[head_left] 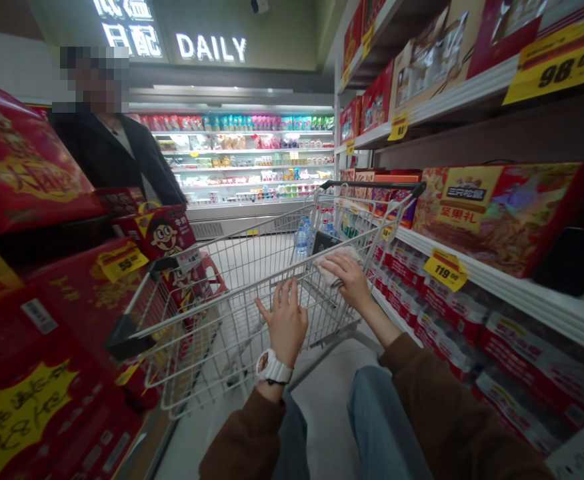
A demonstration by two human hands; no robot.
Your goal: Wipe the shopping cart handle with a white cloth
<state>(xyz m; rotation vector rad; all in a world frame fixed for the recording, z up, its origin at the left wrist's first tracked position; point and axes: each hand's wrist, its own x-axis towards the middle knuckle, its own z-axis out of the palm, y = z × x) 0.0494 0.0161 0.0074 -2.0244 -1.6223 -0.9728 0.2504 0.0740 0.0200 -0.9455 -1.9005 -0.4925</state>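
A wire shopping cart (212, 313) stands side-on in front of me, its black-ended handle bar at the upper right. My left hand (287, 317), with a white watch (274, 367) on the wrist, is at the cart's near side, fingers spread and holding nothing. To its right, my right hand (348, 280) presses a pale, crumpled cloth (339, 264) against the upper part of the cart's side. Behind that cloth a black panel (325, 244) shows on the cart.
Red gift boxes (82, 273) are stacked at the left, and a person (117, 153) in dark clothing stands behind them. Shelves (482, 267) with boxes and bottle packs line the right. A lit refrigerated display (247, 167) spans the back, with water bottles (303, 235) beyond the cart.
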